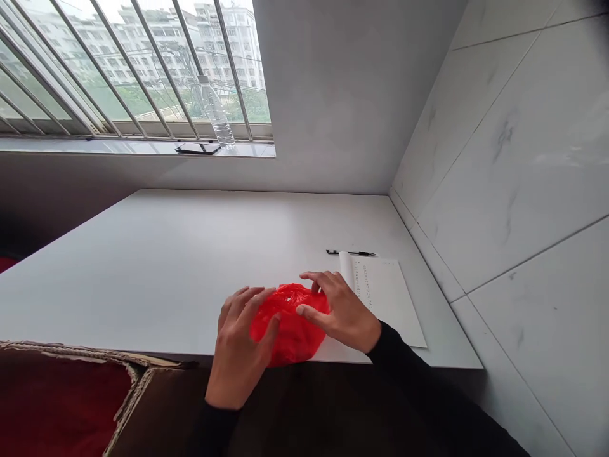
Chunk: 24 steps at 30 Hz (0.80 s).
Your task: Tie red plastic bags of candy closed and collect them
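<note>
A crumpled red plastic bag (297,333) lies at the table's front edge, its gathered, wrinkled top facing up. My left hand (242,336) is at the bag's left side, thumb and fingers apart, partly covering it. On the other side, my right hand (342,311) reaches over the bag's right part with its thumb and fingers spread. Neither hand is closed around the plastic; whether the fingertips touch it I cannot tell. What is inside the bag, if anything, is hidden.
An open notebook (387,295) with handwriting lies right of the bag on the white table (190,254), a black pen (352,253) behind it. A water bottle (217,114) and a phone (198,148) rest on the windowsill. Cardboard boxes (162,406) stand at front left; a tiled wall (523,190) borders the right.
</note>
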Motion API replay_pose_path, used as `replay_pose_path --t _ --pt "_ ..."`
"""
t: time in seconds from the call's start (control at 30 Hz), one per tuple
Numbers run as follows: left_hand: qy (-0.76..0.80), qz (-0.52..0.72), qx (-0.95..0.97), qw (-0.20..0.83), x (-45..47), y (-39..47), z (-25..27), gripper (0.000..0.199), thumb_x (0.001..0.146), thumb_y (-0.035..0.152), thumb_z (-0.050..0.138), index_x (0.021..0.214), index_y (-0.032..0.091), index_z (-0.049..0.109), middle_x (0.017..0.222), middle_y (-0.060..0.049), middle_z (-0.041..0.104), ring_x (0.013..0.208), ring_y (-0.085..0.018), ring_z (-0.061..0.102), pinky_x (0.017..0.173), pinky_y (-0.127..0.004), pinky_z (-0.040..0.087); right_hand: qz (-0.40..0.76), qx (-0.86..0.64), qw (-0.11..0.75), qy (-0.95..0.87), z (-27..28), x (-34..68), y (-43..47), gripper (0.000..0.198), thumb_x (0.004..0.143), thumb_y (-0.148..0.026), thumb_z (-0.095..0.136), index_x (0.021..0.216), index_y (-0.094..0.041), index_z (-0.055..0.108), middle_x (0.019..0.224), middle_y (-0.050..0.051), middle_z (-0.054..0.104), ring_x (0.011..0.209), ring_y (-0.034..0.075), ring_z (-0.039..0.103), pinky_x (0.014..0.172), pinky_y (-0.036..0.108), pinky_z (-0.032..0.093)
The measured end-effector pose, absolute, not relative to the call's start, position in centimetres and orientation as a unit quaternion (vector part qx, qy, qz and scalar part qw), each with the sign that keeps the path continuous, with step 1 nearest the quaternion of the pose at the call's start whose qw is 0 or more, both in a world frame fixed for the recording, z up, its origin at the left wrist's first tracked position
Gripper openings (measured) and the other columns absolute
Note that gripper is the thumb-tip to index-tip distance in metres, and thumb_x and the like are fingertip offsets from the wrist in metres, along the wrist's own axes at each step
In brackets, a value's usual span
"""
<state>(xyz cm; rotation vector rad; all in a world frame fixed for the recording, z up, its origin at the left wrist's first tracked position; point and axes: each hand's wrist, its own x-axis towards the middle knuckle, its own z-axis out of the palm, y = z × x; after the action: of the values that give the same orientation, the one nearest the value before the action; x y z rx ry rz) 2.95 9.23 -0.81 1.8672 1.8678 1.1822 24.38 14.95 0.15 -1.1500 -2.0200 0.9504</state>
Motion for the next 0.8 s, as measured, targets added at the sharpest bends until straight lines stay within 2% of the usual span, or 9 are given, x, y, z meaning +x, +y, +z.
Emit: replay_pose_path --t 0.07,0.13,0.23,0.37,0.43,0.5,0.57,0.63,0.8 --pt "0.645 0.416 0.629 0.125 2.8 9.8 -0.5 0.018 0.09 0.043 0.064 0.097 0.032 0.076 0.105 -0.002 0.073 0.117 -0.027 0.059 0.106 -0.043 0.044 0.363 -0.439 0.303 -0.764 0.3 24.1 15.3 0.016 0.096 -0.032 0.062 0.107 -0.023 0.068 0.089 0.002 0.064 0.09 0.02 0.055 0.083 0.035 0.047" --pt "0.673 0.432 0.586 0.131 2.1 10.2 0.0 0.021 0.091 0.047 0.062 0.091 0.029 0.074 0.098 -0.003 0.073 0.104 -0.027 0.064 0.097 -0.042 0.048 0.376 -0.463 0.327 -0.733 0.6 24.6 15.7 0.016 0.099 -0.031 0.056 0.092 -0.022 0.066 0.084 0.001 0.064 0.082 0.017 0.055 0.076 0.033 0.046" --pt "0.703 0.46 0.518 0.16 1.4 10.3 0.7 0.031 0.093 0.054 0.057 0.098 0.026 0.067 0.102 -0.005 0.072 0.098 -0.026 0.066 0.087 -0.039 0.051 0.398 -0.499 0.364 -0.679 0.9 26.1 16.1 0.02 0.1 -0.038 0.053 0.095 -0.021 0.063 0.082 0.0 0.062 0.074 0.015 0.054 0.071 0.031 0.044" --pt "0.681 0.463 0.516 0.235 2.4 10.4 1.3 0.044 0.091 0.059 0.057 0.121 0.026 0.059 0.112 -0.006 0.069 0.105 -0.025 0.067 0.081 -0.035 0.055 0.441 -0.485 0.322 -0.683 1.0 26.4 15.8 0.039 0.095 -0.052 0.062 0.121 -0.024 0.063 0.065 -0.007 0.044 0.061 0.013 0.046 0.06 0.028 0.039" --pt "0.67 0.422 0.562 0.24 3.2 10.5 1.5 0.051 0.087 0.056 0.065 0.131 0.031 0.057 0.117 -0.005 0.067 0.106 -0.026 0.067 0.082 -0.036 0.055 0.447 -0.46 0.289 -0.71 1.1 25.8 15.6 0.036 0.093 -0.054 0.063 0.115 -0.025 0.069 0.061 -0.007 0.041 0.056 0.012 0.04 0.055 0.028 0.034" --pt "0.657 0.382 0.612 0.219 3.6 10.6 1.6 0.043 0.084 0.048 0.07 0.124 0.033 0.066 0.113 -0.004 0.068 0.101 -0.025 0.066 0.085 -0.037 0.052 0.44 -0.444 0.288 -0.725 1.3 25.4 15.7 0.031 0.097 -0.051 0.058 0.097 -0.024 0.072 0.061 -0.006 0.045 0.056 0.012 0.04 0.055 0.028 0.032" --pt "0.648 0.382 0.629 0.197 3.4 10.9 1.9 0.022 0.083 0.041 0.068 0.101 0.03 0.074 0.1 -0.002 0.069 0.092 -0.024 0.065 0.082 -0.036 0.05 0.429 -0.444 0.328 -0.715 1.8 25.5 16.0 0.031 0.1 -0.047 0.053 0.091 -0.022 0.069 0.067 -0.003 0.053 0.062 0.013 0.047 0.06 0.028 0.037" --pt "0.661 0.42 0.597 0.173 2.9 11.1 2.7 0.016 0.086 0.039 0.065 0.088 0.026 0.074 0.091 -0.002 0.069 0.084 -0.022 0.063 0.079 -0.035 0.048 0.424 -0.45 0.387 -0.685 2.5 25.9 16.3 0.029 0.101 -0.046 0.052 0.092 -0.021 0.065 0.075 -0.001 0.058 0.07 0.014 0.052 0.067 0.029 0.042" --pt "0.693 0.519 0.492 0.093 2.3 11.2 6.2 0.038 0.093 0.059 0.056 0.099 0.025 0.074 0.102 -0.005 0.069 0.099 -0.026 0.062 0.093 -0.04 0.047 0.434 -0.448 0.521 -0.583 4.1 27.7 16.7 0.028 0.102 -0.048 0.052 0.093 -0.022 0.059 0.079 -0.002 0.056 0.069 0.013 0.05 0.063 0.026 0.043"
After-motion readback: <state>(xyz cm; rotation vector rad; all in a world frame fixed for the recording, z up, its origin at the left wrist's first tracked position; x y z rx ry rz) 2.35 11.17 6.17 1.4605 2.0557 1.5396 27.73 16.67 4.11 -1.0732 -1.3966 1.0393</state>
